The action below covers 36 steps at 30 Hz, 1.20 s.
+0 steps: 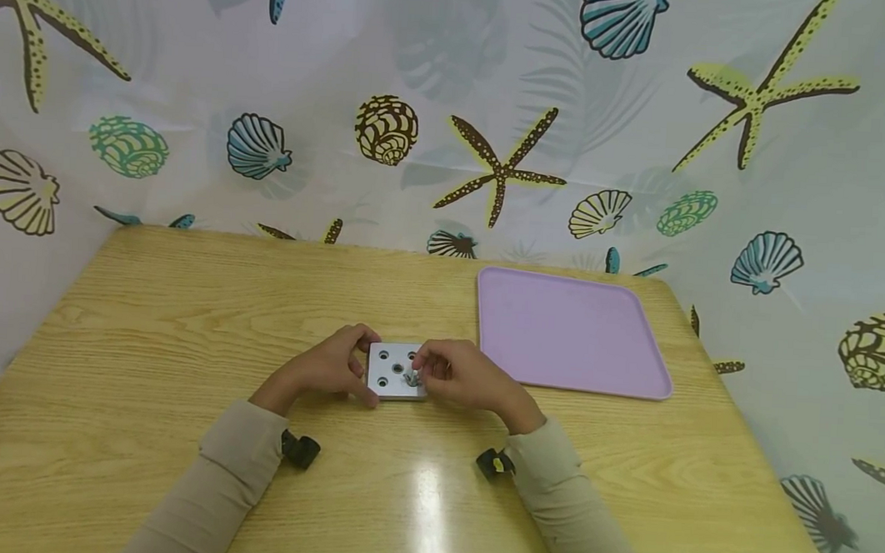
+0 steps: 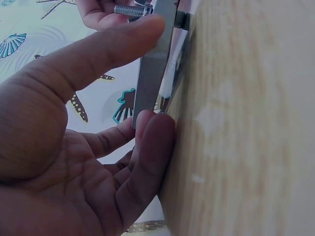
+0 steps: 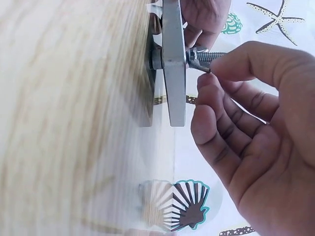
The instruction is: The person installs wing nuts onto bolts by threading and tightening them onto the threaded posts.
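A small silver metal plate [image 1: 396,393] with several holes lies just above the table, raised on a bolt head [image 3: 157,58] beneath it. My left hand [image 1: 327,364] holds the plate's left side, thumb on the near edge and fingers round the far corner. Through the plate's right part a threaded bolt [image 2: 127,10] stands up, with a wing nut [image 3: 199,61] on it close to the plate's face. The thumb and forefinger of my right hand [image 1: 466,376] pinch the wing nut; its other fingers curl below in the right wrist view.
A pink-purple tray [image 1: 575,333] lies at the table's back right, just beyond my right hand. The wooden table [image 1: 184,330] reaches back to a curtain [image 1: 326,70] printed with shells and starfish. Black wrist cameras [image 1: 301,451] hang at both sleeves.
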### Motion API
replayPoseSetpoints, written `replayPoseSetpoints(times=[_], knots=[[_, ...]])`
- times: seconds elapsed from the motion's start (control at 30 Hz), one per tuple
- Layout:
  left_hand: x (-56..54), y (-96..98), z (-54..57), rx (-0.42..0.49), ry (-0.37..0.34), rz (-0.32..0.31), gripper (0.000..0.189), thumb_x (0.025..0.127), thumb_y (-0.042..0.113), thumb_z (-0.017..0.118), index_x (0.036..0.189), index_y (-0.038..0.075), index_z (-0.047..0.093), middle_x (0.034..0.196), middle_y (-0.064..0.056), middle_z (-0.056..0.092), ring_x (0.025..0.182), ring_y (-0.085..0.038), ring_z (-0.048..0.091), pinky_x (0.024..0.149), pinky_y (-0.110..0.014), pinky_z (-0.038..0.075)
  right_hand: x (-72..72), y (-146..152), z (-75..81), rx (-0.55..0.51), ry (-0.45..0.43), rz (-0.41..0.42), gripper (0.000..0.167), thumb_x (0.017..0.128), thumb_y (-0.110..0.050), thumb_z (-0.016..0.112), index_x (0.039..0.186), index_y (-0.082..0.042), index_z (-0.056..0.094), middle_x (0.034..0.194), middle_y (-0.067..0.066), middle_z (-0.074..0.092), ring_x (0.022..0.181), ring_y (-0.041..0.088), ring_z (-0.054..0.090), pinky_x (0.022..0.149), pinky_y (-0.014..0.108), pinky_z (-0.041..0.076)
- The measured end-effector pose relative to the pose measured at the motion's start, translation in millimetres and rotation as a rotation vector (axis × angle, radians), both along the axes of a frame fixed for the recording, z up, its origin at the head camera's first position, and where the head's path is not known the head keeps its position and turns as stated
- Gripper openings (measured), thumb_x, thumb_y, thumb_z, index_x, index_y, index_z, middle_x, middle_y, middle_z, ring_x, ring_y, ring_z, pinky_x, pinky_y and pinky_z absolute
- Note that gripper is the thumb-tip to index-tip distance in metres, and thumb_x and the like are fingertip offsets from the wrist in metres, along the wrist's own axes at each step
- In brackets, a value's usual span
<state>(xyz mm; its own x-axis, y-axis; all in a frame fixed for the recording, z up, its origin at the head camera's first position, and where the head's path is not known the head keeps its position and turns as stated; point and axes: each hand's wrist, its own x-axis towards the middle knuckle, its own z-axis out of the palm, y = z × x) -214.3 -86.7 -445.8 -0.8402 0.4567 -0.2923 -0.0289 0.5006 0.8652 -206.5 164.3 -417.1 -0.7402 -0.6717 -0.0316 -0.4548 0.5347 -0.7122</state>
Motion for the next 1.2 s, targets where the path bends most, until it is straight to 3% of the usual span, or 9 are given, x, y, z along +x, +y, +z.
replayPoseSetpoints(times=[0.4, 0.57, 0.83, 1.2], knots=[[-1.3, -1.4, -1.4, -0.004, -0.002, -0.005, 0.082, 0.068, 0.011, 0.092, 0.135, 0.005, 0.046, 0.129, -0.015, 0.044, 0.091, -0.021, 0.053, 0.060, -0.029, 0.052, 0.3, -2.9, 0.1, -0.012, -0.007, 0.065, 0.028, 0.089, -0.002, 0.059, 0.116, -0.004, 0.067, 0.078, 0.002, 0.062, 0.065, 0.002, 0.051, 0.060, 0.017, 0.046], [-2.4, -2.0, -2.3, 0.002, -0.001, -0.009, 0.082, 0.068, 0.011, 0.092, 0.136, 0.004, 0.046, 0.129, -0.016, 0.044, 0.091, -0.021, 0.053, 0.060, -0.029, 0.052, 0.8, -2.7, 0.2, -0.009, -0.003, 0.056, 0.024, 0.088, -0.003, 0.061, 0.110, -0.003, 0.069, 0.078, 0.002, 0.062, 0.067, 0.002, 0.051, 0.062, 0.017, 0.047], [-2.8, -2.2, -2.6, 0.008, 0.004, -0.013, 0.082, 0.068, 0.011, 0.092, 0.136, 0.004, 0.046, 0.128, -0.016, 0.043, 0.091, -0.021, 0.052, 0.060, -0.030, 0.051, 0.6, -0.5, -2.0, 0.010, 0.044, 0.005, 0.015, 0.089, -0.006, 0.066, 0.103, -0.007, 0.069, 0.091, 0.005, 0.063, 0.081, 0.007, 0.055, 0.073, 0.020, 0.051], [-0.6, -2.0, -1.0, 0.008, 0.006, -0.003, 0.082, 0.067, 0.010, 0.092, 0.135, 0.006, 0.046, 0.129, -0.015, 0.045, 0.092, -0.021, 0.053, 0.061, -0.030, 0.052, 0.1, -2.0, -0.2, -0.007, 0.004, 0.022, 0.020, 0.089, -0.004, 0.061, 0.108, -0.005, 0.067, 0.082, 0.004, 0.066, 0.072, 0.004, 0.055, 0.066, 0.019, 0.050]])
